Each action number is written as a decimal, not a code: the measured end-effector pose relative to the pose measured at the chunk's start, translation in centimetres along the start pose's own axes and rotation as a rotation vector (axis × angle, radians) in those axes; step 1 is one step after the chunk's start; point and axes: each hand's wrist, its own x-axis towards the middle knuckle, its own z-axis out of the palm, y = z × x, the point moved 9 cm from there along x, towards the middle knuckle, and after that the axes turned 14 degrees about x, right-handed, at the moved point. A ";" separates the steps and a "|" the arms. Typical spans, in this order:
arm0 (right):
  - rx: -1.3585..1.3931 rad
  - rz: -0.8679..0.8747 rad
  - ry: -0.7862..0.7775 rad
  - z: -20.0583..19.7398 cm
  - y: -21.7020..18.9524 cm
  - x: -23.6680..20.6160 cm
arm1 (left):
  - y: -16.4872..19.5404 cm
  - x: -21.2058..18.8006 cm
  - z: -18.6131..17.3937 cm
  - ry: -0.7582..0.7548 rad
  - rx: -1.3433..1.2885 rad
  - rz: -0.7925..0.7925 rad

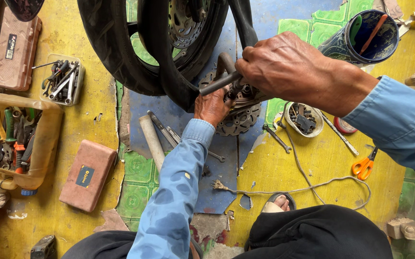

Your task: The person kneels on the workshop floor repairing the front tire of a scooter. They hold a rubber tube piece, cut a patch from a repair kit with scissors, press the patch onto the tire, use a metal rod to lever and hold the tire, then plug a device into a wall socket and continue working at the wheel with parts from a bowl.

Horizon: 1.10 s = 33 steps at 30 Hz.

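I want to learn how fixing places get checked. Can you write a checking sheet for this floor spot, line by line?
Surface: yellow and green patterned floor mat, torn and dirty.
Job's things: black tyre; brake disc beside it; dark metal tool.
Clutter: yellow tool caddy, tray of wrenches, two pinkish cases, orange scissors, bowl of small parts.
Grippers: right hand grips the tool; left hand rests on the disc hub.
Cables: pale cord with plug loops across the mat.
Surroundings: blue bucket.

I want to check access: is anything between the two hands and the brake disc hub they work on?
Nothing visible: the right hand grips the dark tool handle, the left hand touches the brake disc.
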 end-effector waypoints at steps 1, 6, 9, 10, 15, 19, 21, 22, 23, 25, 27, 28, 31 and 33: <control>0.029 0.019 0.004 -0.1 0.1 0.1 | -0.1 0.0 0.2 -0.029 0.007 -0.012; 0.105 0.065 0.034 0.0 0.5 0.1 | 0.5 -0.2 -1.1 0.108 0.014 0.061; 0.152 0.173 -0.004 0.8 1.2 0.0 | 0.4 -0.3 -0.9 0.099 0.009 0.055; 0.159 0.217 -0.028 1.1 1.5 -0.1 | 0.5 -0.2 -0.8 0.100 0.007 0.053; 0.294 0.371 -0.021 0.4 1.8 -0.4 | 0.4 -0.2 -0.7 0.112 0.017 0.054; 0.168 0.328 -0.023 -1.5 1.2 -1.5 | 0.1 -0.1 -0.4 0.097 0.023 0.043; -0.009 0.106 0.001 -2.5 -0.3 -1.9 | 0.0 -0.1 -0.4 0.097 0.012 0.036; -0.096 -0.005 0.015 -2.7 -1.1 -2.1 | 0.0 0.0 -0.4 0.101 0.003 0.036; -0.111 -0.042 0.015 -2.6 -1.2 -2.2 | 0.0 0.0 -0.5 0.105 -0.006 0.036; -0.141 -0.113 0.015 -2.1 -1.4 -2.2 | 0.2 0.0 -0.6 0.109 0.014 0.053; -0.133 -0.142 0.031 -1.8 -1.1 -2.2 | 0.3 0.0 -0.7 0.106 0.027 0.053; -0.128 -0.157 0.039 -1.6 -1.0 -2.2 | 0.2 0.0 -0.6 0.098 0.031 0.046; -0.121 -0.196 0.067 -1.3 -0.8 -2.3 | 0.3 -0.1 -0.8 0.101 0.036 0.050; -0.127 -0.202 0.096 -1.0 -0.9 -2.2 | 0.4 -0.2 -0.8 0.107 0.035 0.057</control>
